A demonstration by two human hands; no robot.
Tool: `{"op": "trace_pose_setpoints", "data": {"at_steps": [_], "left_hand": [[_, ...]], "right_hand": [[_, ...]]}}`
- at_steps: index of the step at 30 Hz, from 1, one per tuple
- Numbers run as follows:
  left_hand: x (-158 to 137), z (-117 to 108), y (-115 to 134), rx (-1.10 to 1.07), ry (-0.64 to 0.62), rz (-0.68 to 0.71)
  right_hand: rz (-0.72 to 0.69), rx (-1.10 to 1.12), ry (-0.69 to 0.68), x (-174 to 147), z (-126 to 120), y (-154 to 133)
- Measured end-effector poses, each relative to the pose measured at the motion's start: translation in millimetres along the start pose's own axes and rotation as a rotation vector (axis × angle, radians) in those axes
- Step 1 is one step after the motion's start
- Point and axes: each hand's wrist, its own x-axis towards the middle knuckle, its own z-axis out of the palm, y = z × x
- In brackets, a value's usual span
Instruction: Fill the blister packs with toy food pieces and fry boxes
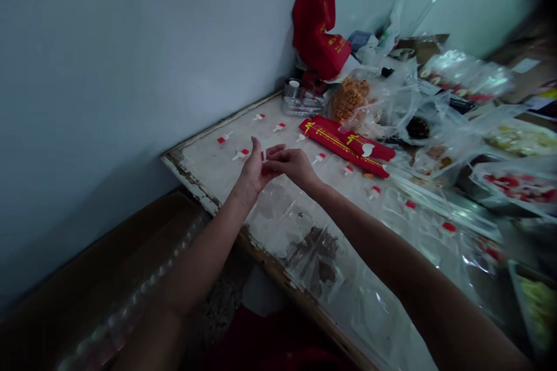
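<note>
My left hand (253, 170) is over the far left part of the table, palm turned up and thumb raised. A small white piece (263, 155) shows between its thumb and fingers. My right hand (292, 164) meets its fingers from the right, fingertips pinched together; what they grip is hidden. Clear plastic bags (319, 258) lie flat under and around both hands. Small red-and-white pieces lie spaced out on them, such as one left of my left hand (240, 154) and one beyond my right hand (319, 157).
Red printed packaging (343, 145) lies behind the row of pieces. Farther back are clear plastic containers (302, 101), a bag of orange-brown food (350, 98) and a red bag (317, 29) by the wall. Food bags and a metal tray (517, 284) crowd the right.
</note>
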Motion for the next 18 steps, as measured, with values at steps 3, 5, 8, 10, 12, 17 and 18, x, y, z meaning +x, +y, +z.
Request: {"op": "trace_pose_setpoints", "data": {"at_steps": [3, 5, 8, 10, 12, 17, 18], "left_hand": [[15, 18, -8, 0.059, 0.039, -0.016], [19, 22, -3, 0.125, 0.038, -0.033], [18, 18, 18, 0.293, 0.048, -0.012], [17, 10, 30, 0.504, 0.101, 0.135], [19, 3, 31, 0.785, 0.203, 0.341], [42, 8, -18, 1.266, 0.203, 0.454], [46, 13, -31, 1.279, 0.172, 0.458]], "right_hand": [[0.067, 0.207, -0.038, 3, -3, 8], [0.062, 0.318, -0.066, 8, -7, 6], [-0.013, 0.366, 0.015, 13, -24, -8], [-0.044, 0.276, 0.161, 10, -44, -14], [-0.038, 0.096, 0.311, -1, -65, -11], [0.089, -0.075, 0.433, -54, -92, 23], [0.102, -0.06, 0.442, -64, -92, 30]]}}
